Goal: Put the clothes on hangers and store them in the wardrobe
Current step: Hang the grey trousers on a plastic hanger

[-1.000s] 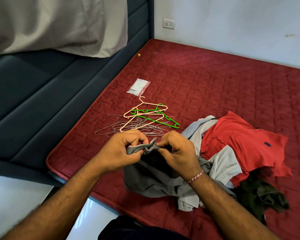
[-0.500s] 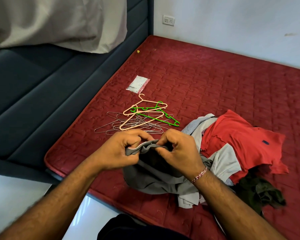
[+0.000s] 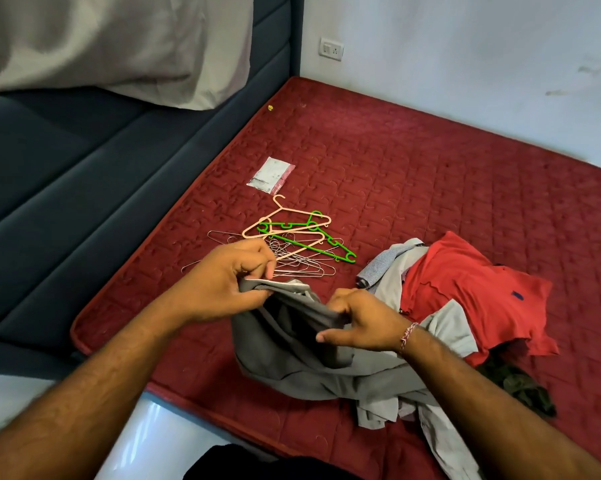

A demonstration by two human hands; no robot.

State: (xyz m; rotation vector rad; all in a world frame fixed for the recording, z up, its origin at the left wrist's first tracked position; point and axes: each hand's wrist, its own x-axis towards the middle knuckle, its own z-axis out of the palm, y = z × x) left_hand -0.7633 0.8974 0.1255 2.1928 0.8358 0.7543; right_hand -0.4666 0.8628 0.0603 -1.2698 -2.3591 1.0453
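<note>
A grey garment [image 3: 292, 344] hangs bunched over the near edge of the red mattress [image 3: 430, 174]. My left hand [image 3: 223, 282] pinches its upper edge at the left. My right hand [image 3: 361, 320] grips the same edge a little to the right and lower. Behind my hands lies a heap of hangers: a peach plastic one [image 3: 285, 220], a green plastic one [image 3: 309, 240] and several thin wire ones [image 3: 302, 265]. To the right sits a pile of clothes with a red shirt [image 3: 472, 289] on top, a light grey piece [image 3: 448, 327] under it and a dark green garment [image 3: 517, 386].
A small plastic packet [image 3: 269, 174] lies beyond the hangers. A dark blue padded headboard [image 3: 84, 188] runs along the left, with a pale pillow [image 3: 119, 43] against it. White wall with a socket [image 3: 331, 49] stands behind the mattress. White floor [image 3: 153, 441] shows below.
My hands have drawn apart along the grey garment's edge; the left rose and moved left, the right slid to the right and lower, stretching the fabric between them.
</note>
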